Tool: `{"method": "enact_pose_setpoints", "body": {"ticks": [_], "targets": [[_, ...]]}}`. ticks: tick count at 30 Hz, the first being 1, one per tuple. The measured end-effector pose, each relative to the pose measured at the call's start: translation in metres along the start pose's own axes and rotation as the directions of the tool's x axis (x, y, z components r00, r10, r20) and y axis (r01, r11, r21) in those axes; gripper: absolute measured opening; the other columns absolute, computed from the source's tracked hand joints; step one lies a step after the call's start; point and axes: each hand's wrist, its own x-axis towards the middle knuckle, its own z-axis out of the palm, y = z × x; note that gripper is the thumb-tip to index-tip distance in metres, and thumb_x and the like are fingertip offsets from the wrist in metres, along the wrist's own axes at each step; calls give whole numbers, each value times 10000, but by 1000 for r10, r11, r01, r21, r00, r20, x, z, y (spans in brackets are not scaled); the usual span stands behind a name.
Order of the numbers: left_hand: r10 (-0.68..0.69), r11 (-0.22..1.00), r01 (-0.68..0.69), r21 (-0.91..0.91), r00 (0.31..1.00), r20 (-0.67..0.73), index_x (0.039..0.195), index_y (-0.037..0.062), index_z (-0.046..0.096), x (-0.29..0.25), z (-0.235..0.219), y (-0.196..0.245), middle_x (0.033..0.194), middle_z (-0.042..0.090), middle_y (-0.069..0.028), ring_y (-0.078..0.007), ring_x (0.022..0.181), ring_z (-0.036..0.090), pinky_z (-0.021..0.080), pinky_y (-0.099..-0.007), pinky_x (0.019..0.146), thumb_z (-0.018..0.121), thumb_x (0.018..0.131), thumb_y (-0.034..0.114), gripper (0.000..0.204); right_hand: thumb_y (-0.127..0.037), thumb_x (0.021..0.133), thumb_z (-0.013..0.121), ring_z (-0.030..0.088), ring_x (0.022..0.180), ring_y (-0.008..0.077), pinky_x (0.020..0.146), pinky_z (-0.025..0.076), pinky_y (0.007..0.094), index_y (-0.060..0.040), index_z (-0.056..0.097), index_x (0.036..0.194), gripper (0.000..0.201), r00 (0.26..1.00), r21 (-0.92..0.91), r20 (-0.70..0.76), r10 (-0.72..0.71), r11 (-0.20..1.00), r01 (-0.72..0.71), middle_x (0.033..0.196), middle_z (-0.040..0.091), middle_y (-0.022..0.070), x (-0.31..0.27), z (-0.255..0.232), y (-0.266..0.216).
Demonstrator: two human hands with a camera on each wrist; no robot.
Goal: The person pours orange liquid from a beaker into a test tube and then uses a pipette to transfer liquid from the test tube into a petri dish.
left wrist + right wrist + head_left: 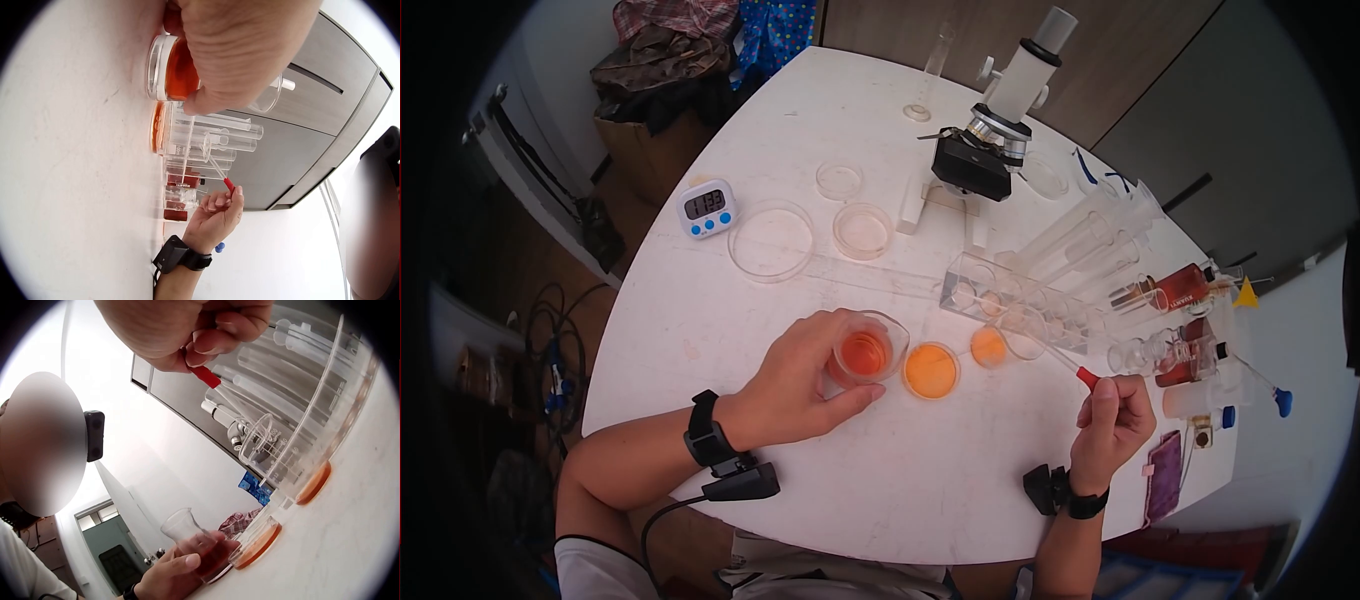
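My left hand (800, 375) grips a glass flask (866, 354) of red-orange liquid, fingers wrapped around its side. The right wrist view shows the flask (215, 559) with a flared mouth, standing low at the table. My right hand (1115, 420) pinches the red rubber bulb of a glass dropper (1087, 377) between thumb and fingers. Its glass tube slants down to the left into the mouth of a small graduated beaker (988, 347), which has orange liquid at its bottom. Between flask and beaker lies a small round dish (931, 370) of orange liquid.
Behind the beaker stands a clear test tube rack (1015, 300), with test tubes (1090, 240) to its right. Brown-red bottles (1185, 287) crowd the right edge. A microscope (990, 130), a glass dish (771, 241), smaller dishes (862, 231) and a timer (707, 209) stand farther back.
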Motion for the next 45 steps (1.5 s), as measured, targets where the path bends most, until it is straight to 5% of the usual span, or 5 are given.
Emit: {"method": "enact_pose_setpoints", "body": {"ticks": [4,11,23,27,45], "targets": [[86,996,-86,15,996,-38,1291,61,579,1,3,-5,1174,664,-162,-350,1070,633,494,-431,935,823,860,170,507,-100,1039,668,488,529,33,497,364,204,-27,577,850,222,1000,1,-8,-2,1000,2,677,576,-7,0,1,0],[107,994,-106,16,993,-49,1296,64,576,1,3,-6,1180,664,-163,-352,1063,632,492,-430,930,821,860,169,511,-114,1047,665,495,536,37,508,371,201,-18,589,863,221,1000,-26,-26,3,1000,-3,677,576,-9,1,4,-1],[89,996,-88,22,996,-31,1306,58,575,0,2,-4,1171,663,-164,-350,1067,632,491,-433,936,824,860,179,525,-172,1061,659,427,545,29,504,321,202,-47,572,850,261,999,-72,-44,17,997,-20,694,529,-29,3,6,-3],[-4,1000,4,-4,1000,1,1289,58,601,0,0,0,1266,662,-123,-273,1171,635,477,-380,1051,820,852,121,493,-171,1060,660,426,543,29,503,321,203,-48,571,849,261,999,-59,-49,19,998,-22,694,528,-29,3,7,-2],[-6,1000,6,7,1000,-2,1294,55,606,-1,0,-1,1271,663,-127,-284,1175,635,478,-380,1050,821,854,141,497,-118,1034,664,508,529,62,508,384,213,-6,599,890,194,998,37,-25,-64,997,65,702,585,19,-4,4,-3]]}}
